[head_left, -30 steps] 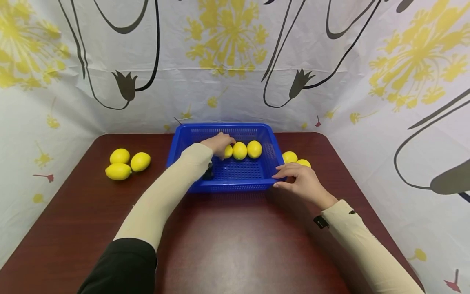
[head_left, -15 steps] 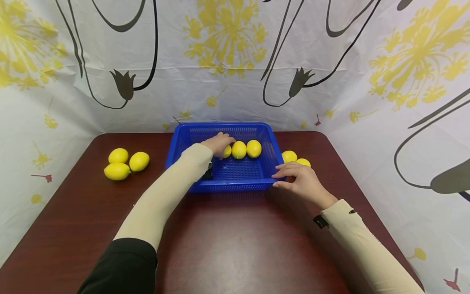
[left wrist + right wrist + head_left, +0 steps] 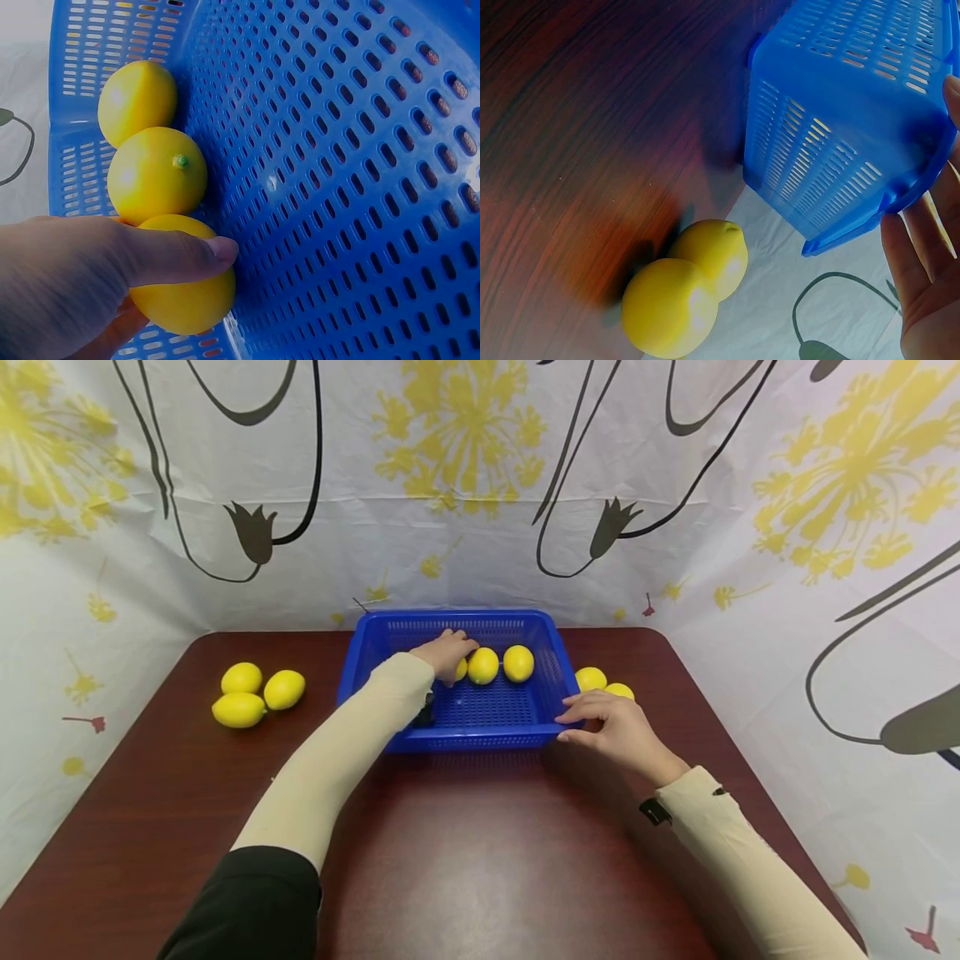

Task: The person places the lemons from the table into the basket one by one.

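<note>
Inside a blue perforated plastic basket (image 3: 551,681), my left hand (image 3: 444,657) grips a yellow lemon (image 3: 184,296), its thumb across the front of the fruit. A second lemon (image 3: 483,666) lies right beside the held one. A third lemon (image 3: 518,664) sits to the right of that, a small gap apart in the head view. At the basket's near right corner, my right hand (image 3: 618,731) holds the rim between thumb and fingers. In the right wrist view that hand (image 3: 934,277) is only partly visible at the edge.
On the brown table (image 3: 480,852), three lemons (image 3: 239,710) cluster left of the basket. Two more lemons (image 3: 670,307) touch each other just outside its right side. A white patterned cloth (image 3: 480,552) hangs behind and along the sides.
The middle lemon in the basket has shifted slightly left, opening a gap from the rightmost one. My left hand has barely moved, and my right hand stays on the rim.
</note>
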{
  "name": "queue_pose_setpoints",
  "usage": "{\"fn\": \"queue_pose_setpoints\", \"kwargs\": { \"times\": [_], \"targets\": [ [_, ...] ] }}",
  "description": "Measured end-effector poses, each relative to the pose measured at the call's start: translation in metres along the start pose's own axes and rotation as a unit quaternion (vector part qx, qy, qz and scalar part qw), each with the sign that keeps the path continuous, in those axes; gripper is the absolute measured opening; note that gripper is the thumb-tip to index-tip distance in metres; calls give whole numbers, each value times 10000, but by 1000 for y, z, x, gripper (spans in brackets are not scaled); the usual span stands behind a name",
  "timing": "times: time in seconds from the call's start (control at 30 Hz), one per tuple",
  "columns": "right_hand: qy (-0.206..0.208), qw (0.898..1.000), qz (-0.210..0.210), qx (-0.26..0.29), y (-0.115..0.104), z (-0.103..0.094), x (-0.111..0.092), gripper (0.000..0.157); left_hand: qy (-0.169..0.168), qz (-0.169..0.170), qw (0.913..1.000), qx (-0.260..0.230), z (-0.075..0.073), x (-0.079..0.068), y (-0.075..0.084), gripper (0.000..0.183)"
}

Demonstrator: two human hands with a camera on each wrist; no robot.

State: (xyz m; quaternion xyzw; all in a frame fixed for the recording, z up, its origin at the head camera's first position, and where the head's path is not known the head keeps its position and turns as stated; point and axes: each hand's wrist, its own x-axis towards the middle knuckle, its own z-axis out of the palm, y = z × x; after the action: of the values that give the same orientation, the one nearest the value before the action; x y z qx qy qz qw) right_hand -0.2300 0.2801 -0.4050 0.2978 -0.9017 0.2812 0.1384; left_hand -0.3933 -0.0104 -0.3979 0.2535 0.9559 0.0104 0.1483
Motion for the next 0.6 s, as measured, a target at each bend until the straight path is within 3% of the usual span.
{"fn": "queue_pose_setpoints", "kwargs": {
  "times": [0.6],
  "targets": [
    [15,10000,-14,-12,-1,1,0,23,99,276,9994,-163,-10,-13,-2,84]
  ]
}}
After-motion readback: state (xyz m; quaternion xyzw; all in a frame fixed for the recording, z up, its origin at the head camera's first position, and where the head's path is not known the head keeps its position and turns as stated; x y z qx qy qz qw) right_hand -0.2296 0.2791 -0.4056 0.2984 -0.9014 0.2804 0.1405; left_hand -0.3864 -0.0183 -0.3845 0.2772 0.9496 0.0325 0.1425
